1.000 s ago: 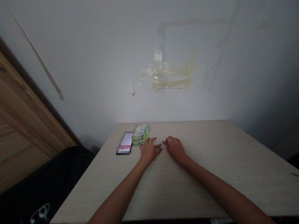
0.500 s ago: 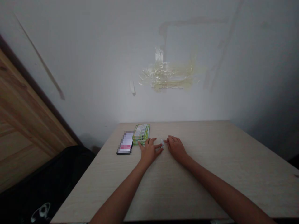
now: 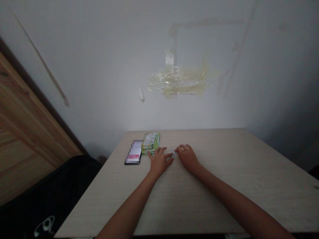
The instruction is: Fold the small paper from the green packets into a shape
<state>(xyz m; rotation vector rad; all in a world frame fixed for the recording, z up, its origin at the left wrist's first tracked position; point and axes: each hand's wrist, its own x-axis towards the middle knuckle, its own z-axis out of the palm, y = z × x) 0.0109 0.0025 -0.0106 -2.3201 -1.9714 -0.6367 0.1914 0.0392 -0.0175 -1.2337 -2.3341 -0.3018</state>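
A small pale, partly see-through piece [image 3: 173, 153] is on the table between my two hands; its kind is too small to make out. My left hand [image 3: 159, 163] has its thumb and forefinger closed at the piece's left edge. The other fingers of that hand spread toward a stack of green-and-white packets [image 3: 151, 141]. From the right, my right hand [image 3: 187, 157] meets the piece with thumb and forefinger together at its upper edge, the remaining fingers bent over the tabletop.
Left of the packets lies a phone [image 3: 134, 152] with a blurred screen. The pale wooden table [image 3: 224, 159] backs onto a wall [image 3: 104, 66] with tape remnants. A dark bag [image 3: 57, 186] and a wooden panel [image 3: 25, 126] stand at the left.
My right hand's fingers have lifted and spread a little, shifting slightly left. The left hand, packets and phone stay where they were.
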